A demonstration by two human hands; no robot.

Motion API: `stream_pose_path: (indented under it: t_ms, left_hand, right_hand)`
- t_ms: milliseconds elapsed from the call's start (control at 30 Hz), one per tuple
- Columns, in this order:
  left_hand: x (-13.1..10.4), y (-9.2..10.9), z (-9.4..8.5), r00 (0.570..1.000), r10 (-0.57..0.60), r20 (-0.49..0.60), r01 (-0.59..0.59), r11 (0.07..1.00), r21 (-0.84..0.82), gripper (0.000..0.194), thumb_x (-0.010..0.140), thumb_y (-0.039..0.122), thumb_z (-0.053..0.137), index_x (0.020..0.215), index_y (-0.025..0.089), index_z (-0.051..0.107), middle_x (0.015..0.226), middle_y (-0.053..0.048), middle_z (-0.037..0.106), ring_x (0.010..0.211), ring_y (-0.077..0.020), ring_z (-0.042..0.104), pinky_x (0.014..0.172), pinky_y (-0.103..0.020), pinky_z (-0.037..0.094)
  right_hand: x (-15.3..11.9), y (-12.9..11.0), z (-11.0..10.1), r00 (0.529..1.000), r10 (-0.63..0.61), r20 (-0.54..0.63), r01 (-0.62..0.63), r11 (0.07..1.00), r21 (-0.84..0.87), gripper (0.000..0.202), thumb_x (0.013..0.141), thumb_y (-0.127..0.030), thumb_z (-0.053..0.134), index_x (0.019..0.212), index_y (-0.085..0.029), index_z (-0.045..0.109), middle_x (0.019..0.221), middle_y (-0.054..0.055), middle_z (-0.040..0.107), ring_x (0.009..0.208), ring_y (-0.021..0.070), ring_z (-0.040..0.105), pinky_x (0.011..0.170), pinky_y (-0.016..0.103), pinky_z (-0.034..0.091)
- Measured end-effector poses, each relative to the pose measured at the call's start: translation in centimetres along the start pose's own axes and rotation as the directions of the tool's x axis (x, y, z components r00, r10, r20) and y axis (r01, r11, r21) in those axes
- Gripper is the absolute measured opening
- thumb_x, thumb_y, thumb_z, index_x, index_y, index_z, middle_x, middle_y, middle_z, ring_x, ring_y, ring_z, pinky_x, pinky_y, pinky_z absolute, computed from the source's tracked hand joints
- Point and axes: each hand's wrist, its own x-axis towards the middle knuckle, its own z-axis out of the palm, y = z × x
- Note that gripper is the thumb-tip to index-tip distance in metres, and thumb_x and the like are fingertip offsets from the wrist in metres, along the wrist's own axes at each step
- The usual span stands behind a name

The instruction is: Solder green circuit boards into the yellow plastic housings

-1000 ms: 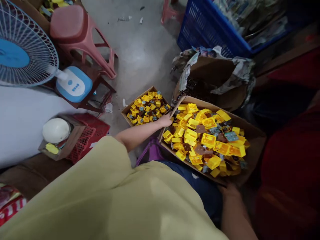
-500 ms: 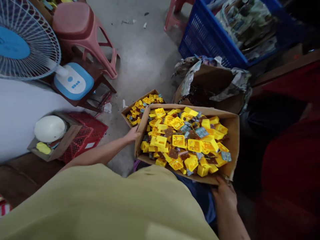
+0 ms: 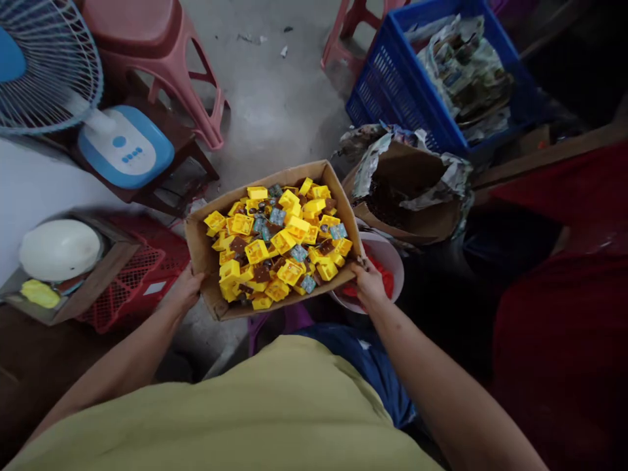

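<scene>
I held the cardboard box [image 3: 201, 252] between my left hand [image 3: 189, 288] and right hand [image 3: 369, 282].
The left was closed on the box's left end, fingers mostly hidden; the right gripped its near right corner. Yellow casings [image 3: 282, 242] filled the box among brown pieces [image 3: 239, 245] and grey pieces [image 3: 277, 216]. Just past that corner sat a pale tub [image 3: 398, 265] of red pieces [image 3: 385, 278]; beyond the box's right end, a torn carton [image 3: 411, 163], then a blue crate [image 3: 383, 85]; left of the box, a fan [image 3: 93, 120].
</scene>
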Motion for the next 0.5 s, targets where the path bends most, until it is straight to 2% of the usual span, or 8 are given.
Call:
stream_pose_path:
  t_ms: [67, 133, 300, 500]
  left_hand:
    - [1.1, -0.3, 0.8, 0.999, -0.031, -0.025, 0.031, 0.999, -0.033, 0.034, 0.083, 0.021, 0.070, 0.115, 0.017, 0.060, 0.099, -0.004, 0.070, 0.082, -0.0164, 0.068, 0.076, -0.032, 0.059]
    - [2.2, -0.3, 1.7, 0.998, -0.060, -0.035, 0.058, 0.997, -0.059, 0.030, 0.094, 0.030, 0.064, 0.120, 0.015, 0.060, 0.111, -0.007, 0.066, 0.092, -0.0166, 0.067, 0.081, -0.035, 0.059]
    - [4.6, -0.2, 4.0, 0.992, -0.123, -0.042, 0.117, 0.986, -0.118, 0.037, 0.095, 0.036, 0.062, 0.126, 0.015, 0.058, 0.122, -0.009, 0.063, 0.104, -0.0199, 0.065, 0.088, -0.041, 0.058]
    - [6.4, -0.7, 5.9, 0.981, -0.185, -0.063, 0.171, 0.968, -0.183, 0.040, 0.095, 0.038, 0.061, 0.128, 0.016, 0.057, 0.127, -0.010, 0.061, 0.109, -0.0219, 0.063, 0.093, -0.044, 0.057]
  right_hand:
    - [2.2, -1.1, 1.7, 1.000, 0.001, 0.024, 0.000, 1.000, -0.020, 0.036, 0.096, -0.041, 0.062, 0.122, -0.015, 0.058, 0.117, 0.008, 0.060, 0.098, 0.0191, 0.062, 0.082, 0.037, 0.058]
    - [4.1, -2.1, 3.1, 0.999, -0.001, 0.047, 0.002, 1.000, -0.031, 0.036, 0.097, -0.041, 0.062, 0.121, -0.015, 0.058, 0.116, 0.008, 0.060, 0.097, 0.0186, 0.062, 0.081, 0.036, 0.058]
    - [7.5, -4.0, 5.4, 0.996, 0.008, 0.086, -0.003, 0.999, -0.052, 0.037, 0.097, -0.041, 0.061, 0.122, -0.015, 0.058, 0.117, 0.009, 0.060, 0.099, 0.0194, 0.062, 0.084, 0.038, 0.058]
    - [10.3, -4.8, 6.2, 0.994, 0.042, 0.096, -0.033, 0.995, -0.095, 0.039, 0.097, -0.042, 0.061, 0.125, -0.016, 0.056, 0.123, 0.010, 0.058, 0.106, 0.0217, 0.061, 0.089, 0.042, 0.056]
